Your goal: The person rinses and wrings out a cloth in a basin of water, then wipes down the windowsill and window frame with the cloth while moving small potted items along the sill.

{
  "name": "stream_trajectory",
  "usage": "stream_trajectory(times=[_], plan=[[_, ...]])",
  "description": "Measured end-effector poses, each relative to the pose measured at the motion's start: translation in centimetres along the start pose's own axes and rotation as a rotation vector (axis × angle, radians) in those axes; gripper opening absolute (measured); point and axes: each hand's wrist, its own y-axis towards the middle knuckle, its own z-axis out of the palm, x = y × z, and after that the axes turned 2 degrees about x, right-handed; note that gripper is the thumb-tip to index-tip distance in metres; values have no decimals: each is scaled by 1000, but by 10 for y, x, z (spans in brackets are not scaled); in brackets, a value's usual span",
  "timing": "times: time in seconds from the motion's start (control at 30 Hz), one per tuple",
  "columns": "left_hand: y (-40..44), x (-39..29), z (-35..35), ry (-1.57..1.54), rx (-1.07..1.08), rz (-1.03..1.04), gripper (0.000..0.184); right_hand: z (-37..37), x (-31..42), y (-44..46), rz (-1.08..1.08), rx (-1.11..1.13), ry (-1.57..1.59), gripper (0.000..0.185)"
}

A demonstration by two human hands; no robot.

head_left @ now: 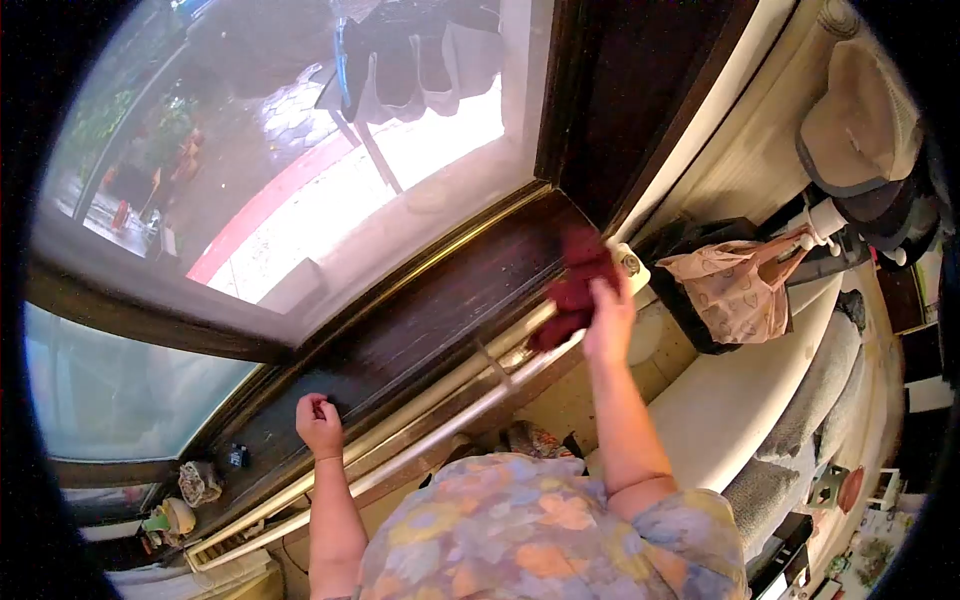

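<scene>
My right hand (607, 318) grips a dark red cloth (578, 285), bunched and partly blurred, over the right end of the dark wooden window sill (430, 310). Beside the cloth is a small whitish object with a round end (632, 265). Curled into a loose fist, my left hand (320, 425) is at the sill's front edge further left, and nothing shows in its fingers. Behind the sill stands a large window pane (300, 180) in a dark wooden frame.
Metal rails (450, 440) run below the sill in front of me. Left on the sill are a small dark blue item (238, 455) and a greyish lump (200, 483). At right hang a pink bag (735, 285) and a cap (860, 120), above a pale sofa-like surface (740, 400) with grey cushions.
</scene>
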Motion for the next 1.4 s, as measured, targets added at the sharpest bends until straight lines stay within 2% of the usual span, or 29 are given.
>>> stream_trajectory(times=[0.07,0.17,0.27,0.33,0.37,0.4,0.47,0.5,0.53,0.57,0.6,0.67,0.7,0.73,0.77,0.8,0.87,1.0,1.07,1.1,1.2,1.23,1.3,1.33,1.37,1.4], plan=[[1,-1,0,-15,5,-35,6,-30,16,31,-7,-126,300,43],[1,-2,1,-3,-11,-40,5,-54,20,75,12,-181,398,44],[0,1,2,-2,3,-63,5,-27,36,89,-22,-138,413,45],[-1,5,2,6,2,-62,5,-3,31,94,-178,-77,315,48],[-1,5,3,10,3,-65,4,-1,15,102,-309,29,95,51],[0,1,1,12,7,-63,4,13,15,90,-503,-151,-495,51],[4,-9,0,18,-21,-14,4,2,-12,92,-448,-170,-511,49],[3,-8,3,9,-24,-12,4,-7,-31,97,-349,-211,-434,50],[1,-2,3,16,-14,-49,4,-20,-57,104,-249,-250,-356,50],[0,1,5,23,-7,-88,4,-43,-95,119,-235,-237,-332,49],[0,1,7,24,-8,-95,4,-43,-86,118,-234,-232,-336,49],[-1,2,5,7,21,-124,4,-33,-61,103,93,-296,69,47],[-1,3,6,18,-1,-96,5,-33,-57,108,104,-283,196,44],[1,4,5,81,-13,-29,4,-41,-64,116,10,-226,247,40],[0,2,4,29,3,-97,4,-40,-52,116,71,-160,280,56],[-1,7,5,8,0,-71,4,-27,-34,107,123,-176,282,60],[2,-10,1,-22,18,-175,4,-7,-19,98,164,-136,104,64],[3,-8,0,-37,43,-180,4,3,-39,92,201,-163,128,65],[2,-8,1,-63,30,-175,4,18,-48,76,103,-383,53,46],[2,-7,1,-46,33,-155,4,14,-65,78,72,-396,14,47],[2,-5,1,-60,8,-131,4,22,-84,58,59,-337,-54,48],[3,-6,0,-66,34,-117,4,28,-83,47,54,-250,-47,48],[2,-3,0,-89,13,-61,6,54,-76,14,90,-301,-59,46],[3,-7,-3,-128,28,-111,7,67,-74,-3,128,-364,-66,45],[4,-6,-7,-178,104,-153,8,67,-81,-13,161,-294,-72,54],[5,-4,-13,-228,180,-193,10,71,-89,-23,167,-278,-76,54]])
